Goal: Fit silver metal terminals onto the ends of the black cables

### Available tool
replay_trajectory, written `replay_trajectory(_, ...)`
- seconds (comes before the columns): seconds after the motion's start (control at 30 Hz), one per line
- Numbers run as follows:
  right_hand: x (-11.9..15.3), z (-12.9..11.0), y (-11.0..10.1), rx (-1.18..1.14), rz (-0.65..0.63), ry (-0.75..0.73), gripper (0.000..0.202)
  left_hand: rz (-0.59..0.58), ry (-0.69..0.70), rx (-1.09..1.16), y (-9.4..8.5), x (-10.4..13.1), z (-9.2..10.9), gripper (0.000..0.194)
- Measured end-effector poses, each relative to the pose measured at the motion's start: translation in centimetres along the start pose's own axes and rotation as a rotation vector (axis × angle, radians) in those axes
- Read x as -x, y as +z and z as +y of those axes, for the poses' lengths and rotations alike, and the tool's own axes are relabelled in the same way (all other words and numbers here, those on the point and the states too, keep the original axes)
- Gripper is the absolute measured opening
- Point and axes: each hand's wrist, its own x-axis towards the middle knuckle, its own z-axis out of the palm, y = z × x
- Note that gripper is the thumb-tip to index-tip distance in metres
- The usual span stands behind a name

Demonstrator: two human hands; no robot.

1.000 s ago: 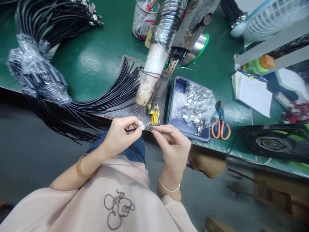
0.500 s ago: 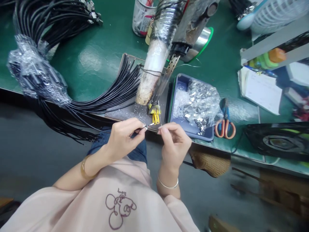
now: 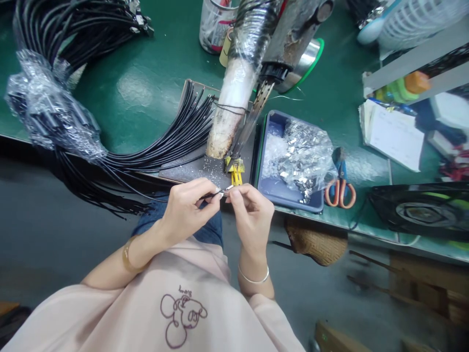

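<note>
My left hand (image 3: 190, 205) pinches a thin black cable close to its end. The cable's small pale tip (image 3: 229, 187) sticks out past the fingertips. My right hand (image 3: 252, 215) is closed in a pinch right at that tip; anything between its fingers is too small to make out. Just beyond both hands sits a yellow clip-like piece (image 3: 236, 177), below a slim metal shaft (image 3: 262, 98). On a dark board (image 3: 186, 168) to the left, a bundle of black cables (image 3: 157, 151) fans out, with white specks near the yellow piece.
A film-wrapped tube (image 3: 234, 93) leans down over the board. To the right is a blue tray (image 3: 269, 188) with a bag of small metal pieces (image 3: 306, 151). Beside it lie orange-handled cutters (image 3: 340, 190). Plastic-wrapped cables (image 3: 54, 107) lie at left; a clear cup (image 3: 216, 29) stands behind.
My right hand has moved left, from near the tray's corner to the cable tip at my left fingertips. My left hand has stayed in place, still pinching the cable.
</note>
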Motion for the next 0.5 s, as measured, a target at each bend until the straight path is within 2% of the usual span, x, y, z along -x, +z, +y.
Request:
replay_trajectory(0.1, 0.09, 0.01, 0.05, 0.055, 0.007, -0.027, 0.027, -0.014, 0.009, -0.007, 0.01, 0.03, -0.1, 0.022)
replay_trajectory(0.23, 0.28, 0.06, 0.1, 0.182, 0.052, -0.139, 0.028, -0.031, -0.022, 0.052, -0.05, 0.07, -0.14, 0.021)
replay_trajectory(0.3, 0.42, 0.14, 0.05, 0.186, 0.1, -0.169, 0.024, -0.053, -0.126, 0.16, -0.2, 0.0, -0.14, 0.018)
replay_trajectory(0.43, 0.55, 0.47, -0.15, 0.016, 0.304, -0.175, 0.011, -0.134, -0.437, 0.483, -0.7, -0.5, -0.35, 0.009)
replay_trajectory(0.5, 0.44, 0.67, -0.19, -0.002, 0.376, -0.205, 0.007, -0.139, -0.503, 0.573, -0.84, -0.83, -0.54, 0.011)
